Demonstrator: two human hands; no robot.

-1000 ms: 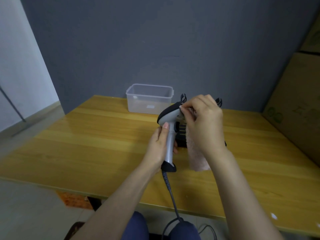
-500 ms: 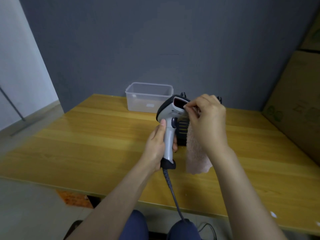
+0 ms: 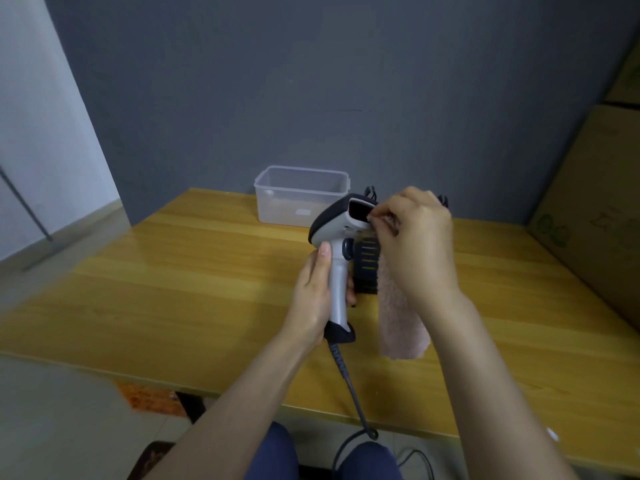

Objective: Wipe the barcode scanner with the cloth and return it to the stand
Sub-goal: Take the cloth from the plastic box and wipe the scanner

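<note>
Barcode scanner [image 3: 337, 244], upright above the wooden table [image 3: 173, 289], gripped round the pale handle by the left hand [image 3: 313, 296], thumb laid along the near side just below the head. Right hand [image 3: 415, 244] closed on a pinch of pink cloth [image 3: 401, 323], fingertips [image 3: 375, 216] pressing a fold at the edge of the dark scan window, rest of the cloth hanging loose below that pinch. Probably light and rigid, smooth plastic shell, so likely a little slippery; window likely the delicate part (gentle pressure there). Best taken by the handle, as held now, clear of the trigger just above the fingers. Cloth soft and limp, apt to swing and snag. Cable [image 3: 346, 375] running from the handle's base down over the near table edge, a likely drag on any turn or lift. Black stand [image 3: 367, 265] right behind the gripped handle, partly hidden, close enough for a short return. Clear plastic tub [image 3: 301, 195] farther back and to the left of the grip, cardboard boxes [image 3: 595, 216] well off to the right; open table on both sides of the hands.
</note>
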